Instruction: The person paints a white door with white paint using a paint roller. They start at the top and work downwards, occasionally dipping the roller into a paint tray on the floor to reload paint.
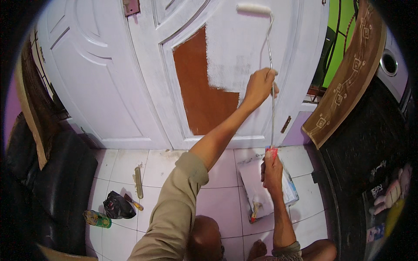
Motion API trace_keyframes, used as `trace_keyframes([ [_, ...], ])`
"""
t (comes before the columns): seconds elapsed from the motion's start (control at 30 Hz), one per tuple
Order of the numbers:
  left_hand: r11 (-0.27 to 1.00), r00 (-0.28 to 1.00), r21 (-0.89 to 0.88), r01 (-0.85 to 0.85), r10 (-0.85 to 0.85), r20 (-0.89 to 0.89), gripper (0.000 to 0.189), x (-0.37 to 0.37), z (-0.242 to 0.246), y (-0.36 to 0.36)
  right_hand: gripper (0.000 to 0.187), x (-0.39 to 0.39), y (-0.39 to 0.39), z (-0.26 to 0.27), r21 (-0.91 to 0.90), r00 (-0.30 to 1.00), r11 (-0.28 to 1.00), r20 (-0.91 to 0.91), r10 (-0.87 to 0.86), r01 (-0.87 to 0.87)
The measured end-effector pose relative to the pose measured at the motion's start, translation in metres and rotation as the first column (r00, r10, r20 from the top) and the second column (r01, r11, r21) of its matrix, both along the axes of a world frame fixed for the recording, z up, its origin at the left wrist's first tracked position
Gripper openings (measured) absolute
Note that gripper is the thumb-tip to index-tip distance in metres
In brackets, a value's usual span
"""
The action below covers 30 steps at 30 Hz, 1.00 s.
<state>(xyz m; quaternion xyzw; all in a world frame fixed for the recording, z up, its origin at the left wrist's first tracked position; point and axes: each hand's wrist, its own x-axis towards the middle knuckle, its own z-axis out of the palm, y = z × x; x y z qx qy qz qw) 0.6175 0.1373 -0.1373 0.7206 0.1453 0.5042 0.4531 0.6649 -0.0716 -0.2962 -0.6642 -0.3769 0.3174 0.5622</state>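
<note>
A paint roller with a white sleeve rests against the upper part of a panelled door. My left hand grips the roller's long metal rod about midway. Lower down, my right hand is closed around the red handle. White paint covers much of the door panel, with a brown unpainted patch at its lower left. Below my right hand lies a paint tray of white paint on the floor. A paintbrush with a red and yellow handle lies at the tray's near end.
On the tiled floor at left are a black plastic bag, a scraper, a green can and a long narrow tool. A black sofa stands left. Dark furniture and a brown curtain flank the right.
</note>
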Motion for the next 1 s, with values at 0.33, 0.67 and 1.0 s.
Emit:
trace_keyframes([
  [0.33, 0.983, 0.980, -0.179, -0.027, -0.010, -0.200, 0.047, -0.026, -0.134, -0.028, 0.064, -0.025, -0.043, -0.147, -0.168, 0.992, 0.985, 0.127, -0.008, 0.029],
  [0.67, 0.935, 0.965, -0.349, -0.060, -0.034, -0.259, 0.044, -0.046, -0.240, -0.064, 0.038, -0.051, -0.096, -0.215, -0.263, 0.997, 0.964, -0.063, -0.047, 0.029],
  [1.0, 0.952, 0.994, -0.307, 0.017, -0.048, -0.094, 0.037, -0.053, -0.169, -0.111, 0.036, -0.038, -0.151, -0.152, -0.189, 0.996, 0.980, 0.069, -0.054, 0.066],
])
